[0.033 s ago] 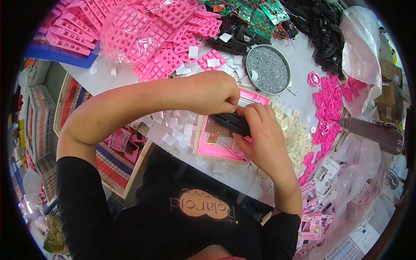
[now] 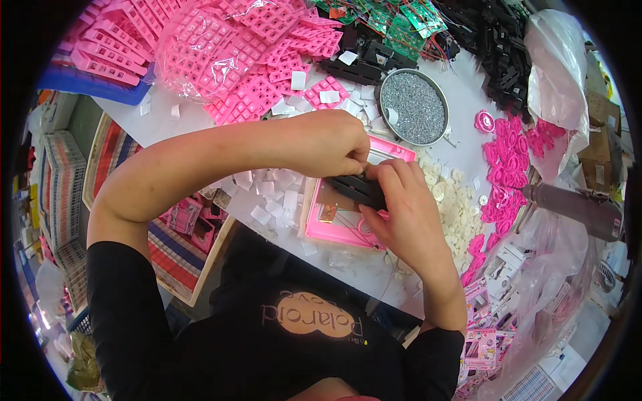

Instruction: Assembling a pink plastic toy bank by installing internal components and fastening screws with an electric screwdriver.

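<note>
A long black plastic part [image 2: 356,190] lies tilted over an open pink plastic housing [image 2: 332,229] on the table before me. My right hand [image 2: 409,208] grips the black part at its right end, thumb below and fingers above. From the far left side my left hand [image 2: 334,142] comes in closed, its fingertips pinched at the part's upper edge beside my right fingers. What the left fingertips pinch is hidden. Inside the housing a brown board with a small copper-coloured piece [image 2: 328,212] shows, and a pink ring [image 2: 364,226] sits near its lower right.
Behind my hands stands a round metal dish [image 2: 444,123] of small screws. Pink keypad pieces [image 2: 247,97], green circuit boards [image 2: 404,37] and black parts [image 2: 505,73] fill the far side. White pieces [image 2: 461,217], pink rings [image 2: 505,167] and a dark bottle [image 2: 578,210] are at right.
</note>
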Demonstrator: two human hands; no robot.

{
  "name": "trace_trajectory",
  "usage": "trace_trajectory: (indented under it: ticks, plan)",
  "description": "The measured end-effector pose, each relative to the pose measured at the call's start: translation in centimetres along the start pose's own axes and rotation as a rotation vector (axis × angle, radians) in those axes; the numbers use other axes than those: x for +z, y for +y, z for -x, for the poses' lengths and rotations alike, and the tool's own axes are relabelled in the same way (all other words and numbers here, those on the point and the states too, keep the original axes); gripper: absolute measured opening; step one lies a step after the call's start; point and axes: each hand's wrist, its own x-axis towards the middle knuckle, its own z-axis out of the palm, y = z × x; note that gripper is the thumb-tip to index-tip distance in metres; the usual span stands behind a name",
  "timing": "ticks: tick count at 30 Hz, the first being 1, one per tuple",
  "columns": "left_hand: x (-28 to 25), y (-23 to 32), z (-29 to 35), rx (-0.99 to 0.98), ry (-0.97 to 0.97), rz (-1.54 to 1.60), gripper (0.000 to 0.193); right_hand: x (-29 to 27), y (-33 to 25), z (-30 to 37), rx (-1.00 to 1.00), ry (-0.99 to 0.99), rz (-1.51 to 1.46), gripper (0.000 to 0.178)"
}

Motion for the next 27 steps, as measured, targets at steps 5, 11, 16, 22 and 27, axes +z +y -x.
trace_trajectory:
  ticks: [5,11,16,22,27]
  plan:
    - [-0.1,-0.1,-0.3,-0.049,-0.023,0.048,0.021,-0.1,0.0,0.0,-0.028,-0.007,0.014,0.044]
    - [0.4,-0.2,-0.5,0.017,-0.003,-0.063,0.021,0.0,0.1,0.2,-0.024,0.001,0.013,0.042]
    - [0.8,0.3,0.0,0.035,0.043,-0.163,0.019,0.1,0.1,0.2,-0.055,0.018,0.054,0.041]
    - [0.2,0.4,-1.4,-0.074,-0.052,-0.127,0.018,0.2,-0.2,0.1,-0.08,0.069,0.075,0.04]
    - [-0.5,1.2,-1.0,-0.009,-0.061,-0.227,0.016,0.5,0.2,0.3,-0.082,0.087,0.042,0.043]
